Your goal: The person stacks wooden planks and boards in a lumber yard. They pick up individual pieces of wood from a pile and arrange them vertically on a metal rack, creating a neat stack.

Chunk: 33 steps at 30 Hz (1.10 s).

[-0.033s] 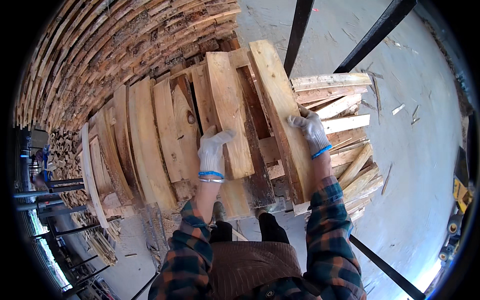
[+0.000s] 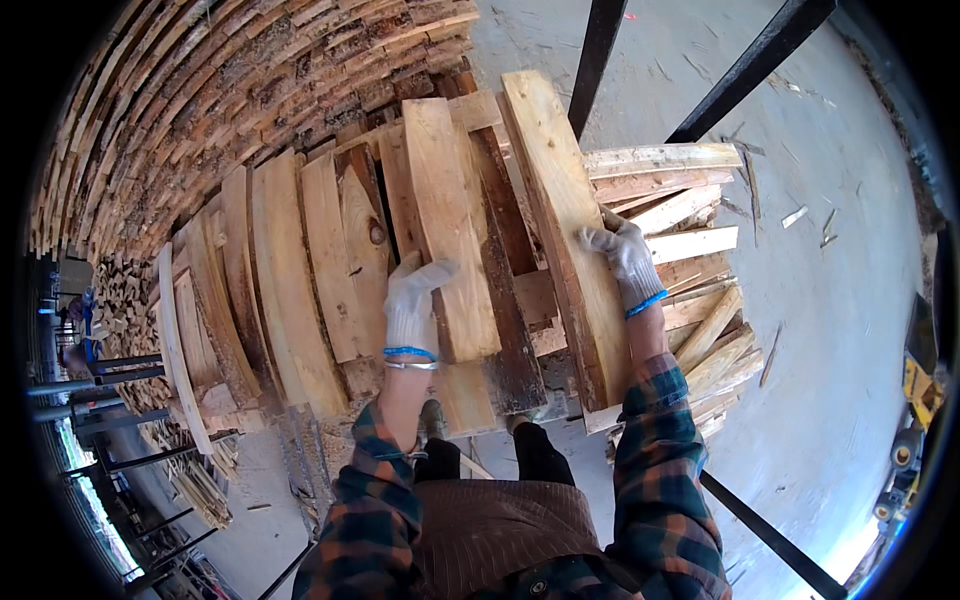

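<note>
My left hand (image 2: 412, 305), in a white glove with a blue cuff, is closed on the left edge of a pale wooden plank (image 2: 445, 220), thumb across its top face. In a matching glove, my right hand (image 2: 624, 262) grips the right edge of a second, longer wooden plank (image 2: 560, 185), which has a bark-brown side. Both planks slant over the pile and stand apart, with a dark bark-edged board (image 2: 510, 330) showing between them. The fingers under each plank are hidden.
More boards (image 2: 290, 270) lie side by side to the left. A tall stack of planks (image 2: 260, 90) rises at the far left. Split pieces (image 2: 690, 240) stick out at the right beside black metal posts (image 2: 745, 75). Scraps litter the grey floor (image 2: 830, 330).
My left hand and its plank have shifted slightly left. The right plank's far end has moved a little farther away, and the gap between the two planks is slightly wider.
</note>
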Motion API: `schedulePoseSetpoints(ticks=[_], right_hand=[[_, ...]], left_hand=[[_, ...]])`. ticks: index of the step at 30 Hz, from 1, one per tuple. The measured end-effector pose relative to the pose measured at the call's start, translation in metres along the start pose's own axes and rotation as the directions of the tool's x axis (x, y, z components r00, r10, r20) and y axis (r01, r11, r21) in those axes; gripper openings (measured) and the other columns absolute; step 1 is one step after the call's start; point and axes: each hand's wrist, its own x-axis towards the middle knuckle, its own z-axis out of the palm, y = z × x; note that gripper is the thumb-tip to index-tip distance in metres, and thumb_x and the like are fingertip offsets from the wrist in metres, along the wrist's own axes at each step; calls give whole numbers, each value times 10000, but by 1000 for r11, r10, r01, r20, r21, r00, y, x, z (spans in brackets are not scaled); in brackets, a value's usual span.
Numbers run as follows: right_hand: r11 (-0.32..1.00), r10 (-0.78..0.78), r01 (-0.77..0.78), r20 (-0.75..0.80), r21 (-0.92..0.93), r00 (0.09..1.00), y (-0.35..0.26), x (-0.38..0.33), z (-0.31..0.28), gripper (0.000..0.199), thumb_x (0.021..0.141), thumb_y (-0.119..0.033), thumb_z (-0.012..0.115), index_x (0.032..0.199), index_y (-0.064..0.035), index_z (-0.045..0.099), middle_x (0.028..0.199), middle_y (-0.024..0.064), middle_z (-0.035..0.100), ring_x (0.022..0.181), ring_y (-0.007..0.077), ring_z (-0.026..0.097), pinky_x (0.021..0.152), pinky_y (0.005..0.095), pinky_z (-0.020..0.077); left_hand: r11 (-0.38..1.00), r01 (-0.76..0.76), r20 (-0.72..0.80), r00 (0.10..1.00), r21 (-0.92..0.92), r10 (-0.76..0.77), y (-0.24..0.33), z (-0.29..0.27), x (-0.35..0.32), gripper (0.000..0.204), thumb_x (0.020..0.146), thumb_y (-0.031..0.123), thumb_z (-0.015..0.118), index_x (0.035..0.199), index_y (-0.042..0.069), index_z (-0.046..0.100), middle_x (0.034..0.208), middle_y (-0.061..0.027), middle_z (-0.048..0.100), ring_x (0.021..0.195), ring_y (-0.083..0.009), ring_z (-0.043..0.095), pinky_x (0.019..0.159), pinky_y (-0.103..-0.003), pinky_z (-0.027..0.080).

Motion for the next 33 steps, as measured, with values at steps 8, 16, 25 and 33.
schedulePoseSetpoints(ticks=[8,16,25,33], right_hand=[[851,23,-48,-54,-523,998,6,20,88,835,772,-356,772,1425,30,424,1265,275,602,1155,340,613,1004,362,458],[766,34,-49,-35,-641,999,-13,47,137,768,748,-406,774,1381,-57,514,1184,200,668,1116,309,636,944,376,476],[986,43,-38,29,-165,999,-23,40,97,511,808,-191,755,1262,5,627,1024,60,705,818,124,660,724,261,517],[781,-196,83,-117,-619,974,8,98,109,475,833,-381,691,1110,5,685,917,216,715,872,306,692,793,380,503]], left_hand=[[903,-293,-49,945,313,323,72,-148,27,545,769,17,635,1267,-135,477,1084,-225,667,995,-282,671,886,-320,540],[921,-172,-224,939,351,260,68,-180,53,797,724,-4,634,1412,-198,281,1227,-267,598,1104,-279,603,973,-317,467],[905,-139,-187,955,402,230,76,-188,50,833,741,25,651,1429,-196,236,1031,-205,694,1060,-240,627,980,-276,446],[857,-112,-166,961,503,222,76,-180,45,808,744,171,716,1388,-168,365,1154,-228,666,1098,-253,624,958,-298,463]])
